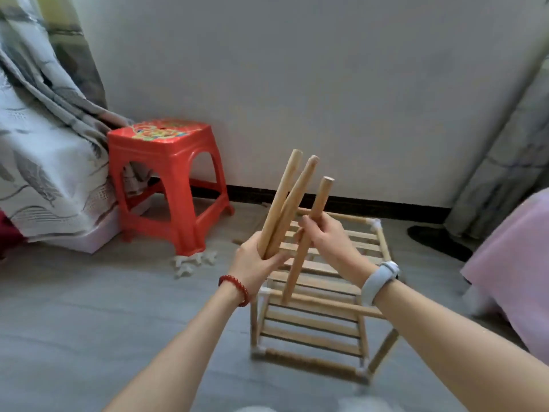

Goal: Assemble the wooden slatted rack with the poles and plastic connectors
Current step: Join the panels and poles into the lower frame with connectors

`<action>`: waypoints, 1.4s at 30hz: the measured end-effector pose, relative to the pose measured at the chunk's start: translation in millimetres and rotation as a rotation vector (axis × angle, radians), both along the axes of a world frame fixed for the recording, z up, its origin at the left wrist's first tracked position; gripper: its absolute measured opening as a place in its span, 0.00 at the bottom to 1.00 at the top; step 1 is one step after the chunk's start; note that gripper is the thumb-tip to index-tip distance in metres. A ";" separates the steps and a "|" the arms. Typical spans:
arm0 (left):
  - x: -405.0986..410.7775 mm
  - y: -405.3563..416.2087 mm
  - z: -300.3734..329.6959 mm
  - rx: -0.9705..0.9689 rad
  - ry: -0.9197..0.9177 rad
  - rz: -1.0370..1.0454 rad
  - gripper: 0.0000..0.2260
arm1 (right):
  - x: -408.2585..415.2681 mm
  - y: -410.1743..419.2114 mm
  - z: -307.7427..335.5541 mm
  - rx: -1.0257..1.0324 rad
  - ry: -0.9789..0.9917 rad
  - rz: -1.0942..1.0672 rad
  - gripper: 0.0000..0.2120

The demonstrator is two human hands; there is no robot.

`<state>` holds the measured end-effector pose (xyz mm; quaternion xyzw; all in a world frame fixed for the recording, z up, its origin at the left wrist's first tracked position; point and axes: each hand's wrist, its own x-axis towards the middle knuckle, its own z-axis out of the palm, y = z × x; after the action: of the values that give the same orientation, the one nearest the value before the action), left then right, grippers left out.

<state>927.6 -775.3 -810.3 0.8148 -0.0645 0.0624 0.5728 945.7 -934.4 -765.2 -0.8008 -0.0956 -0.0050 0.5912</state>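
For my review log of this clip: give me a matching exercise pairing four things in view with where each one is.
Things:
1. two poles
2. single pole
3. loose white connectors
4. red bead bracelet

Places:
A. on the floor by the red stool
B. around the left wrist
C. gripped in the right hand
D. gripped together in the left hand

Pairs: 1-D, 2-C, 3-A, 4-B
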 end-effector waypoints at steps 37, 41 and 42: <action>30.9 -179.1 -93.0 0.886 0.179 -0.336 0.18 | -55.8 -215.0 -75.1 -0.026 -0.214 -0.379 0.08; 35.0 -179.2 -93.8 0.868 0.176 -0.334 0.18 | -59.4 -202.4 -86.9 0.002 -0.336 -0.392 0.08; 35.8 -179.3 -93.1 0.867 0.174 -0.335 0.18 | -58.7 -196.8 -87.5 0.017 -0.338 -0.396 0.07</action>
<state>963.4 -954.6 -903.4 0.9593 -0.1671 -0.1320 0.1854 887.0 -1131.3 -852.7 -0.7868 -0.0342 -0.2553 0.5609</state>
